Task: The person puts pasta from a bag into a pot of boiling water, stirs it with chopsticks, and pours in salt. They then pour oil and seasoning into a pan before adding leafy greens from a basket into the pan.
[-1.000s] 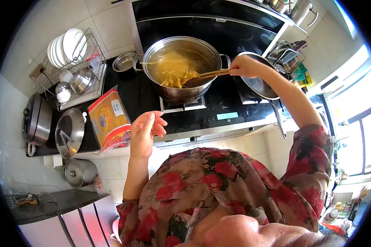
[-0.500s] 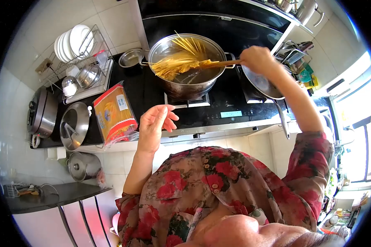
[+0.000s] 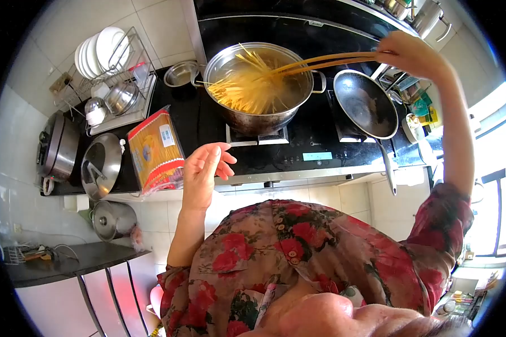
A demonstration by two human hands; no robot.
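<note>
My right hand (image 3: 406, 54) is closed round a pair of long chopsticks (image 3: 331, 59), raised to the right of a steel pot (image 3: 253, 121). The chopstick tips reach into yellow noodle strands (image 3: 244, 84) in the pot, which look like spaghetti. Some strands stick out over the pot's left rim. Liquid in the pot is partly hidden by the strands. My left hand (image 3: 209, 163) hangs in front of the stove edge with its fingers apart and nothing in it. The nearest thing to it is a red and orange packet of noodles (image 3: 156, 150) on the counter.
A frying pan (image 3: 365, 104) sits on the right burner, its handle pointing towards me past the stove edge. At the left are a pot lid (image 3: 101, 167), a rice cooker (image 3: 62, 147), a small metal bowl (image 3: 180, 74) and a dish rack (image 3: 132, 48) with white plates.
My right hand has moved right and up, away from the pot, with the chopsticks. The strands have shifted and spread in the pot. My left hand has moved slightly left.
</note>
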